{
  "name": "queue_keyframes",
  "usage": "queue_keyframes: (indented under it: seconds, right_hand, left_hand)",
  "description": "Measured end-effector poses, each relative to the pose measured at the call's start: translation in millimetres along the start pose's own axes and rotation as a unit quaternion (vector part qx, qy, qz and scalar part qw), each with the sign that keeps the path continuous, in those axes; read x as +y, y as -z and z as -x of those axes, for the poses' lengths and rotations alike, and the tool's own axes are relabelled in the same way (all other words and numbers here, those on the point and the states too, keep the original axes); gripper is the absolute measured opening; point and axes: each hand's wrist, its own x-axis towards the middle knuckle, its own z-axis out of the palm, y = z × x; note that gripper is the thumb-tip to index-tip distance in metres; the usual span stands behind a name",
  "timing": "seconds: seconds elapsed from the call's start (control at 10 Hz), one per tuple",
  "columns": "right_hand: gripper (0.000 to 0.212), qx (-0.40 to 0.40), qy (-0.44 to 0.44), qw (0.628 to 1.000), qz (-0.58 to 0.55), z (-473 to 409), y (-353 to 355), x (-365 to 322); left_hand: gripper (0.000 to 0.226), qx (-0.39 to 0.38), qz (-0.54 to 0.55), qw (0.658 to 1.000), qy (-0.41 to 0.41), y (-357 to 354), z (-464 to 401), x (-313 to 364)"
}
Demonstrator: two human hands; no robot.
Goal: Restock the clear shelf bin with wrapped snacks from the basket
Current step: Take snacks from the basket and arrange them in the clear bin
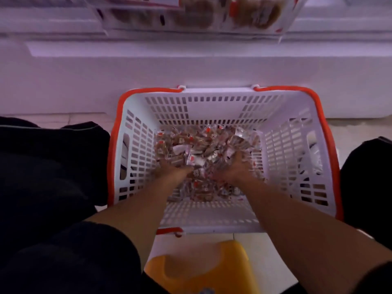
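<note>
Right under you there's a yellow stool (201,266), and your knees in dark trousers sit either side of the basket (214,218), a white slotted one with an orange rim, down on the floor against the white shelf base (191,75). You're at the scooping step, I'd say: both hands are down in the pile of wrapped snacks (201,145) at the bottom. Your left hand (169,169) and right hand (234,168) are both half buried and blurry, so I can't tell if the fingers are curled round a bunch or just lying loose on top.

Next move probably needs a decent two-handed gather, then a lift up to the clear bin (195,15) at the top of the view, which already shows some brown packets through its front.

Snacks look small, brown inside clear crinkly wrappers with red-and-white labels, jumbled loose. Slippery stuff, I reckon, so expect a few to drop.
</note>
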Motion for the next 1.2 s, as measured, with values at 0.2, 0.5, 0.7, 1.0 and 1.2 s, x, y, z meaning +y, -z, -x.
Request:
queue_keyframes:
  seconds: [0.2,0.5,0.7,1.0,1.2]
  right_hand:
    - [0.103,0.112,0.239,0.862,0.432,-12.3,-13.8,21.8]
    - [0.014,0.098,0.267,0.913,0.294,-22.1,-13.8,17.2]
    - [0.012,0.035,0.203,0.952,0.227,-14.5,-14.0,11.2]
    - [0.06,-0.035,0.154,0.969,0.191,-5.0,-6.1,-0.4]
    - [0.039,-0.043,0.107,0.992,0.045,-5.1,-3.9,-3.0]
  left_hand:
    - [0.112,0.109,-0.062,0.988,0.092,-28.2,-16.3,17.7]
    - [0.03,0.175,-0.006,0.983,-0.06,-35.8,-19.2,-6.3]
    - [0.015,0.044,0.077,0.994,-0.067,-32.9,-14.7,-1.8]
    - [0.012,-0.115,0.309,0.944,-0.028,-21.0,-7.7,15.3]
    - [0.058,-0.204,0.393,0.897,-0.004,-21.2,-10.1,25.2]
